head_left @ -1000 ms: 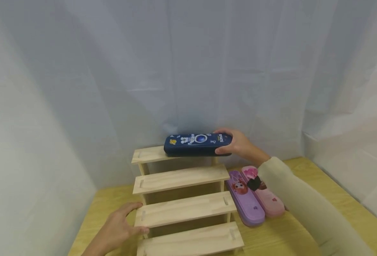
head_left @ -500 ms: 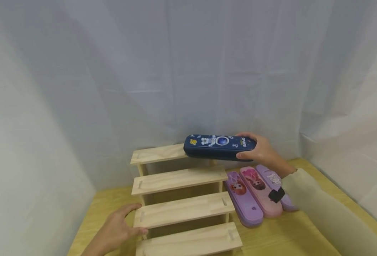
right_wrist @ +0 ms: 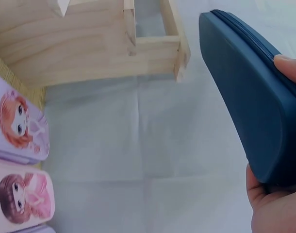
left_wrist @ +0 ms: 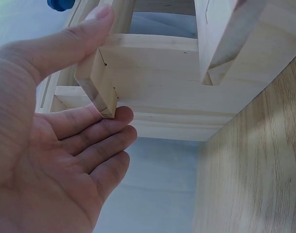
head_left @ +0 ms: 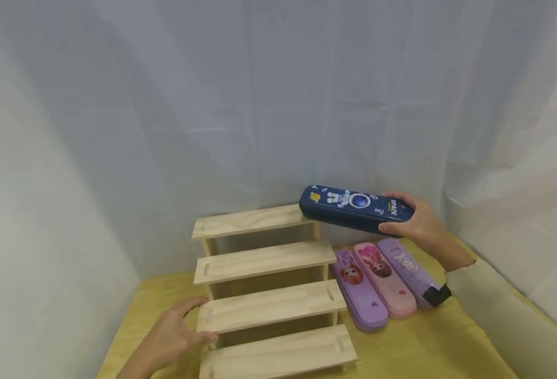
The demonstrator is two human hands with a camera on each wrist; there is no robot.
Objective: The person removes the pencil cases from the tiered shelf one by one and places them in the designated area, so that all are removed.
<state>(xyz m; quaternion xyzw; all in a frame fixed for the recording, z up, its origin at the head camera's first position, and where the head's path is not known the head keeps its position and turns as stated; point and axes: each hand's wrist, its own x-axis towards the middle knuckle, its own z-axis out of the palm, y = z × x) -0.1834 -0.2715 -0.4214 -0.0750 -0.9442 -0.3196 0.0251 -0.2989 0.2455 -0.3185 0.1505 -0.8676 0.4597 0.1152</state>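
Note:
A navy pencil case (head_left: 354, 209) with an astronaut picture and the word SPACE is held by my right hand (head_left: 417, 223) at its right end. It is raised beside the right end of the top step and tilts down toward the hand. In the right wrist view, the thumb and fingers grip the sides of the case (right_wrist: 250, 92). My left hand (head_left: 171, 331) holds the left end of a stepped wooden rack (head_left: 269, 308). In the left wrist view, its thumb and fingers (left_wrist: 106, 128) span the end of one step board.
On the table (head_left: 429, 342) right of the rack lie a purple pencil case (head_left: 361, 295), a pink one (head_left: 387, 281) and a lilac one (head_left: 408, 266), side by side. A pale sheet (head_left: 278, 105) hangs behind.
My right hand has moved right with the navy pencil case, off the top step, and the case now tilts. The lilac pencil case has come into view. My left hand has stayed put.

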